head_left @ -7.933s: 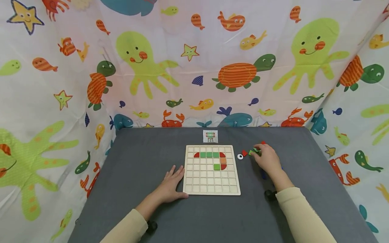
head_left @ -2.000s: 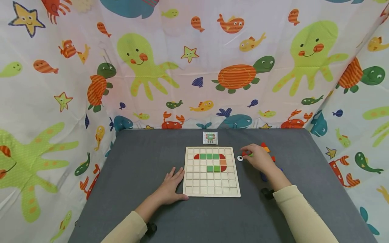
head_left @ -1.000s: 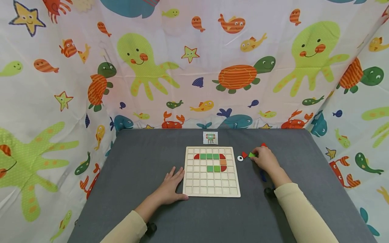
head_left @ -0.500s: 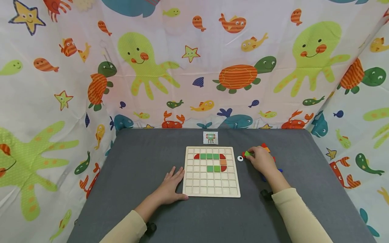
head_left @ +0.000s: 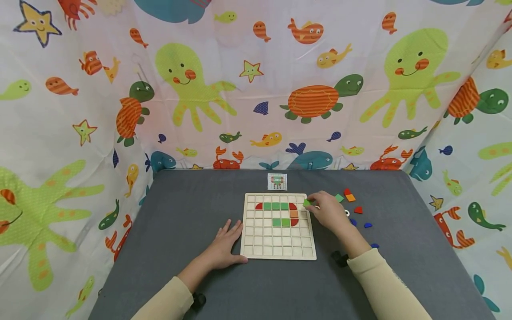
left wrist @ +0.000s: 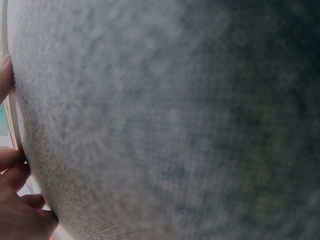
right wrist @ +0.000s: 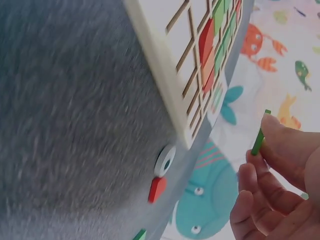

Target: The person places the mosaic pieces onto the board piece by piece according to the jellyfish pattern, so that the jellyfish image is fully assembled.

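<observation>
Head view: right hand [head_left: 329,211] now at the right edge of the board [head_left: 280,257]; 0.5 s ago we had it out over the loose pieces.
Light green piece [head_left: 306,203]: pinched between thumb and fingers of the right hand, near the board's upper right; the right wrist view has it edge-on and off the gray table [head_left: 192,209].
Left hand [head_left: 224,249]: fingers spread, touching the board's left edge; same pose as 2.0 s ago.
Placed tiles [head_left: 275,206]: we count 9; lowest filled row has 2 greens against 1 in our 7.9 s frame, none added since 2.0 s ago.
Work status: we judge the pinched piece mid-transfer, picked up but not yet in a cell.
Loose pieces: green piece [head_left: 339,198], orange piece [head_left: 350,198] and blue piece [head_left: 368,225] right of the board; white ring [right wrist: 165,161] just beside the board corner, red piece [right wrist: 156,190] next to it.
Card [head_left: 277,182]: beyond the board, small printed figure on a grid; too small for us to read any text.
Brands, labels: none legible; faint marks on right sleeve [head_left: 384,280], unreadable.
</observation>
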A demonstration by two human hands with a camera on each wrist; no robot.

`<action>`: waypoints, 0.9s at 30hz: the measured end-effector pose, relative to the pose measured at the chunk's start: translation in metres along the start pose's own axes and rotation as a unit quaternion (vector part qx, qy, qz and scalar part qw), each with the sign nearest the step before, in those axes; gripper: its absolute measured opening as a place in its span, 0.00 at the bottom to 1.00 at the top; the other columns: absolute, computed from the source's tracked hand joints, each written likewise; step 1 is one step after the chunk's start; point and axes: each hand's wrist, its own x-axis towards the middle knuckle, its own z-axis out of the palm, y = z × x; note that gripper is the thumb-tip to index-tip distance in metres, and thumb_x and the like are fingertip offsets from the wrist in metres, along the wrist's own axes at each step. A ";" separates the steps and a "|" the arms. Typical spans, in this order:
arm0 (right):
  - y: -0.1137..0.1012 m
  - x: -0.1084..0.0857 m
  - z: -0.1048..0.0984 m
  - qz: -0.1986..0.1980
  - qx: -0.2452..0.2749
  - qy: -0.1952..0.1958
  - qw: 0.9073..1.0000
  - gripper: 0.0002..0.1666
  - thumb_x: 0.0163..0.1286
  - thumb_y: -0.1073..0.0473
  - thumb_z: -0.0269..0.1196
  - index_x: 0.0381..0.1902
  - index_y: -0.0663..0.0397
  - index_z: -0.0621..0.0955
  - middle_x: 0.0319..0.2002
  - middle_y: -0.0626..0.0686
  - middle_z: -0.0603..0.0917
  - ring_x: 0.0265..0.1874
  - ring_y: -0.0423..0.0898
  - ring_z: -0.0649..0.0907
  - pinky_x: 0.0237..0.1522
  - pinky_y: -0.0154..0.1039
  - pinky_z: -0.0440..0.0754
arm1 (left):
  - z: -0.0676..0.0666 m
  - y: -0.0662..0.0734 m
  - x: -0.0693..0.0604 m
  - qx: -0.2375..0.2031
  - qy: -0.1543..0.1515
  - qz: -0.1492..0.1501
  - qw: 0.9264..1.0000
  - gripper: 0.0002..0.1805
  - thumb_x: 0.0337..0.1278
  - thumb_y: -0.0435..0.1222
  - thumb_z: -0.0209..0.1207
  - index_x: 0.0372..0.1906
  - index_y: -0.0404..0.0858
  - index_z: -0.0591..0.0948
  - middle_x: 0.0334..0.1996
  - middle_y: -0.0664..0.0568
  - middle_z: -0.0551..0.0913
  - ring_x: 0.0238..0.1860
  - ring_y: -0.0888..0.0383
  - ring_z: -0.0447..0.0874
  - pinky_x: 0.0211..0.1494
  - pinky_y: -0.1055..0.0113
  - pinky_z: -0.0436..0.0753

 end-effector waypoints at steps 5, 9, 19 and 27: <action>-0.015 -0.002 0.007 -0.025 0.011 -0.008 1.000 0.17 0.66 0.55 0.71 0.50 0.54 0.87 0.48 0.57 0.85 0.40 0.51 0.84 0.36 0.48 0.84 | 0.000 -0.001 0.001 0.001 -0.001 -0.003 1.000 0.61 0.49 0.60 0.72 0.82 0.42 0.52 0.82 0.50 0.48 0.82 0.42 0.34 0.79 0.37 0.47; -0.028 -0.004 0.013 -0.044 0.029 -0.012 0.999 0.17 0.66 0.53 0.71 0.50 0.53 0.87 0.48 0.55 0.85 0.40 0.50 0.83 0.35 0.46 0.82 | 0.001 -0.001 0.001 -0.001 -0.001 -0.002 1.000 0.61 0.49 0.59 0.72 0.82 0.42 0.53 0.82 0.50 0.48 0.82 0.41 0.34 0.79 0.37 0.47; -0.056 -0.004 0.027 -0.075 0.055 -0.029 0.995 0.15 0.66 0.55 0.71 0.50 0.52 0.87 0.46 0.52 0.86 0.40 0.48 0.84 0.39 0.45 0.84 | 0.000 0.000 0.001 -0.006 0.005 0.003 1.000 0.61 0.49 0.59 0.72 0.82 0.41 0.53 0.82 0.49 0.49 0.82 0.41 0.33 0.80 0.37 0.46; -0.066 -0.004 0.042 -0.071 0.058 -0.037 0.995 0.13 0.64 0.55 0.73 0.47 0.48 0.88 0.44 0.47 0.85 0.41 0.48 0.84 0.39 0.44 0.83 | 0.000 0.000 0.000 -0.008 0.004 0.003 1.000 0.61 0.49 0.59 0.72 0.81 0.41 0.53 0.82 0.49 0.49 0.82 0.41 0.34 0.79 0.37 0.47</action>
